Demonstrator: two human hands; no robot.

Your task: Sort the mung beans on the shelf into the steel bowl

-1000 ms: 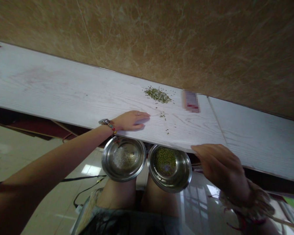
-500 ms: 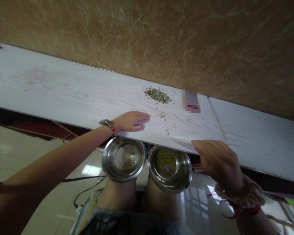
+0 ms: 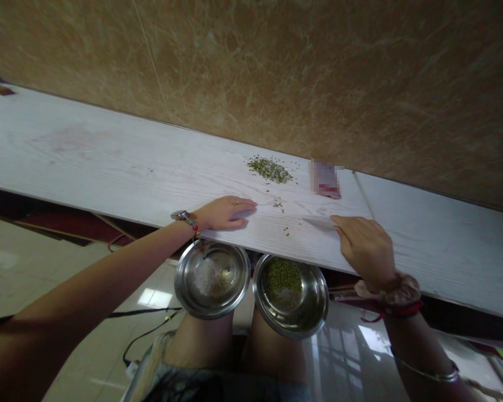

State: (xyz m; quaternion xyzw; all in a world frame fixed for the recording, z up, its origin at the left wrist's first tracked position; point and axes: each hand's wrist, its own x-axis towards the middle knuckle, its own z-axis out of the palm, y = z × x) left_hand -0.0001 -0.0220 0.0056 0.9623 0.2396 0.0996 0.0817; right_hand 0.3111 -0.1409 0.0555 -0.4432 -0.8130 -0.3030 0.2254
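My left hand point(image 3: 226, 213) lies flat on the white board, fingers stretched out and holding nothing. My right hand point(image 3: 366, 245) is closed, thumb and fingers pressed together above the board. A pale, thin shape shows by its fingertips; I cannot make out whether it is a held thing or a shadow. Beyond the hands lies a pile of green mung beans mixed with white grains point(image 3: 270, 169). A few loose beans point(image 3: 278, 203) are scattered between the hands. Below the board's edge, the left steel bowl point(image 3: 240, 296) contains white grains, and the right steel bowl point(image 3: 314, 312) contains green beans.
A pixelated flat object, perhaps a phone point(image 3: 327, 180), lies right of the pile. The narrow white board point(image 3: 109, 162) runs along a brown marbled wall point(image 3: 235, 67). Both bowls rest over the person's knees. A black cable point(image 3: 145, 335) trails at lower left.
My right hand has moved forward and slightly left, from the board's near edge to over the board. My left hand stays flat in place. The view has shifted slightly.
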